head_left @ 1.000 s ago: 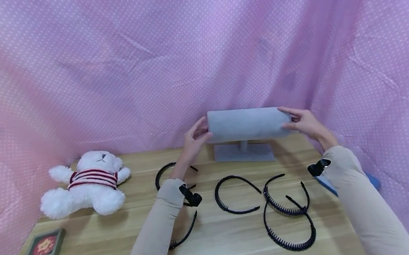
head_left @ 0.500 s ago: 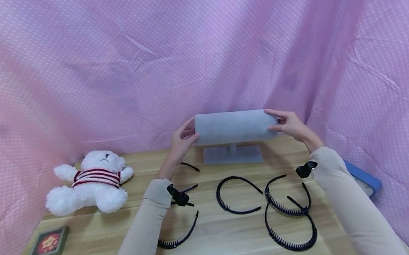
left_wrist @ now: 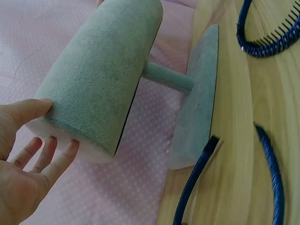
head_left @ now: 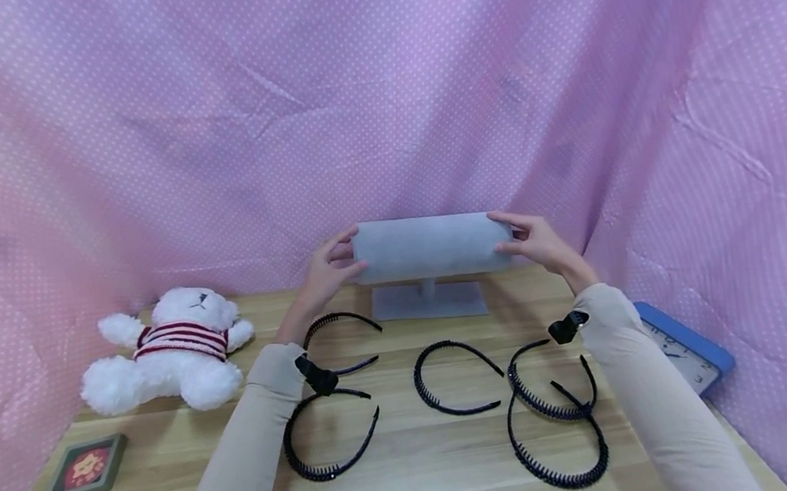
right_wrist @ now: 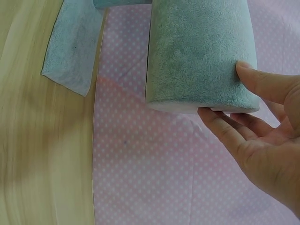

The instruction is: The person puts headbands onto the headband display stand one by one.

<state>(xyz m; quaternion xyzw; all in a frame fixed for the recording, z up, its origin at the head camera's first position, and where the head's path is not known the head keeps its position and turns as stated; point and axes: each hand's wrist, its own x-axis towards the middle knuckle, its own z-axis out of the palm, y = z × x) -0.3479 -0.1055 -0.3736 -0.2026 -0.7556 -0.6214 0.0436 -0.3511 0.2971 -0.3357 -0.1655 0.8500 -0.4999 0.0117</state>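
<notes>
A grey plush T-shaped display stand is at the back of the table, its padded roll on a short post over a flat base. My left hand holds the roll's left end, thumb on the front and fingers against the end face. At the opposite end, my right hand grips it the same way, as the right wrist view shows. In front lie several black toothed headbands: one headband in the middle, two overlapping on the right, including a lower headband, and a headband beside my left sleeve.
A white teddy bear in a striped sweater lies at the left. Nearer the front is a small green frame with a flower. A blue clock leans at the right edge, partly behind my right sleeve. Pink dotted cloth hangs around the table.
Both hands have moved left together with the display stand between them, keeping their hold on its ends. The clock, earlier mostly behind my right arm, now shows more. The headbands lie where they were.
</notes>
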